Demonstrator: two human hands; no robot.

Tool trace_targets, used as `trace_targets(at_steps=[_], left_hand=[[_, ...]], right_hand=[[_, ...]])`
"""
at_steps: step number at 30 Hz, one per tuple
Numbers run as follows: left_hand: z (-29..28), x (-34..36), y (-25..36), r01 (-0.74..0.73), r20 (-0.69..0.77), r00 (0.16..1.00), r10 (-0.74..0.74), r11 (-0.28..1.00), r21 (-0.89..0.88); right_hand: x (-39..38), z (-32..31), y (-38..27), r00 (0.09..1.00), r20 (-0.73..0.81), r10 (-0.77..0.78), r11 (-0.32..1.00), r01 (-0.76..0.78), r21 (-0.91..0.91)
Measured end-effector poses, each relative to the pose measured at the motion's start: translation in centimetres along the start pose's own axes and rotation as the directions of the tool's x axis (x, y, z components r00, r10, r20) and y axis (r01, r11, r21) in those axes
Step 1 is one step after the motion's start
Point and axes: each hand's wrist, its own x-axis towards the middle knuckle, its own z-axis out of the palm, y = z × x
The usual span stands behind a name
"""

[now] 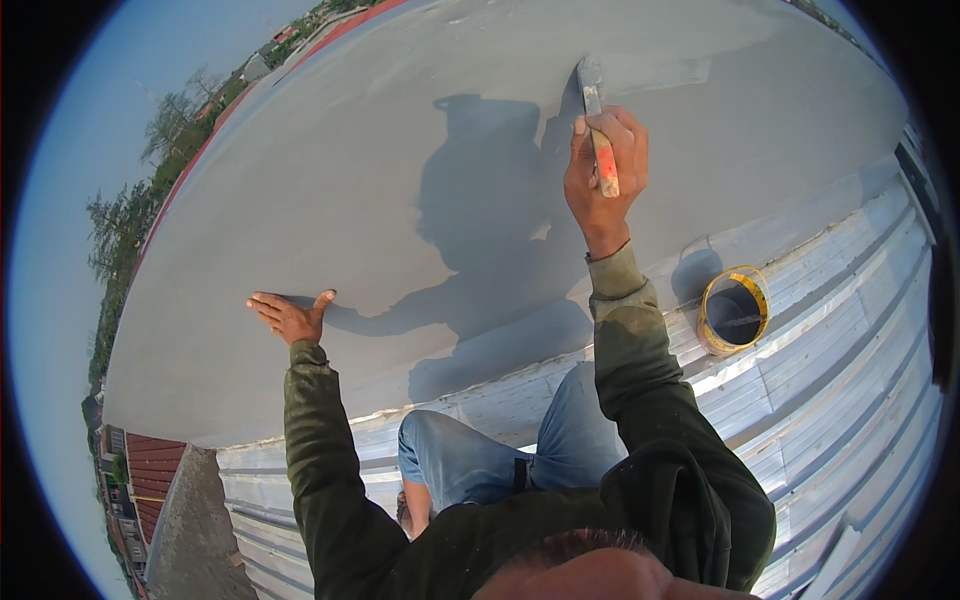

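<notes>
My right hand (607, 170) grips a paintbrush (604, 155) by its handle, which has a red-orange patch; its grey-coated head rests on the grey wall surface (250, 190), beside a lighter streak. My left hand (288, 315) lies open against the same surface at the left, fingers apart. A yellow-rimmed bucket (733, 312) of grey liquid, with a bar or handle across it, stands below and right of my right hand at the foot of the wall. My shadow falls on the wall between both hands.
I am low on corrugated metal roofing (820, 370) along the wall's base. A rough concrete ledge (195, 520) and a red ribbed roof (152, 470) lie at lower left. Beyond the wall's red-trimmed left edge are trees (170, 130), buildings and sky. A dark strip edges the roofing at far right.
</notes>
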Motion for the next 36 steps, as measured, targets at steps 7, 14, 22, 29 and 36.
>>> trace_targets(at_steps=[7,14,22,29,36], left_hand=[[0.9,0.1,-0.6,-0.033,-0.032,0.999,0.033,0.999,0.015],[-0.3,-0.1,-1.0,-0.004,-0.036,0.999,0.005,1.000,0.027],[-0.2,-0.6,1.0,0.066,0.023,0.998,-0.066,0.997,-0.027],[-0.5,-0.5,-0.4,0.011,-0.058,0.998,-0.012,1.000,-0.017],[-0.3,-0.4,0.7,0.012,-0.001,1.000,-0.012,1.000,-0.012]], right_hand=[[-2.5,5.8,-9.2,0.987,0.157,0.035,0.896,-0.101,0.433],[2.9,1.7,-1.7,0.984,-0.145,0.104,0.994,-0.098,0.053],[-2.6,10.7,-15.9,0.965,0.233,-0.120,0.887,-0.001,0.461],[4.4,5.1,-5.9,0.976,-0.127,0.179,0.956,-0.142,0.258],[-1.8,14.1,-19.6,0.978,0.176,-0.111,0.900,0.024,0.434]])
